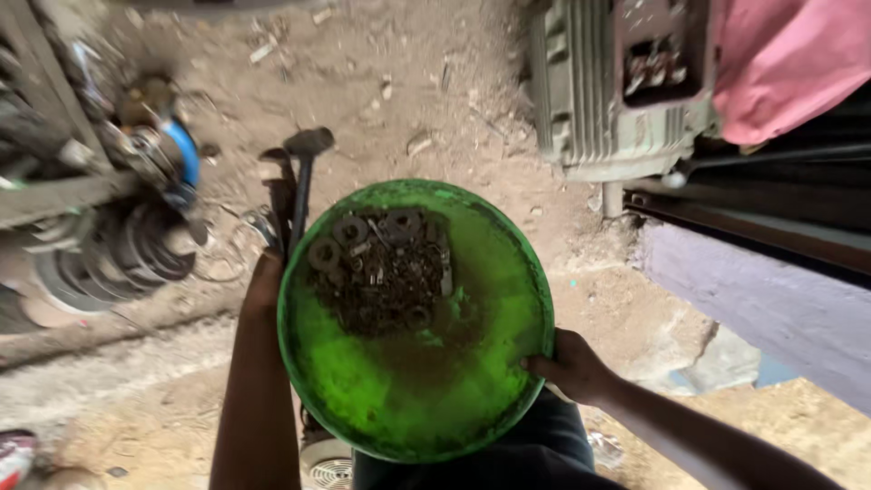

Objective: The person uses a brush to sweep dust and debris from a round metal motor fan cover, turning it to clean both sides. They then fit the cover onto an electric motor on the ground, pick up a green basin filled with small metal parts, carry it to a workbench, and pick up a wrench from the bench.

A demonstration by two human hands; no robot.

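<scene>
Right hand: the right hand (570,366) is closed on the rim of a green bowl (472,363), thumb hooked over the edge, fingers hidden beneath.

Left hand: the left hand (265,277) sits at the bowl's opposite rim, mostly hidden behind it (I cannot tell whether it grips the bowl, the tools past it, or both).

Bowl: round, so it has no long axis of its own; its mouth faces straight up toward the wearer, held level between the two hands above a dirt floor (381,82).

Contents: a heap of rusty washers and small metal bits (381,268) lies in the half of the bowl away from the right-hand grip, toward the left hand and the far rim; the part nearest the right thumb is bare green.

Tools: a dark hammer-like tool (304,177) and another dark metal piece beside it run lengthwise away from the left hand, heads pointing away from the wearer.

Surroundings: beyond the right hand stands a grey finned electric motor (590,91) with pink cloth (789,63) beside it; beyond the left hand, a pile of dark rings and machine parts (118,245).
</scene>
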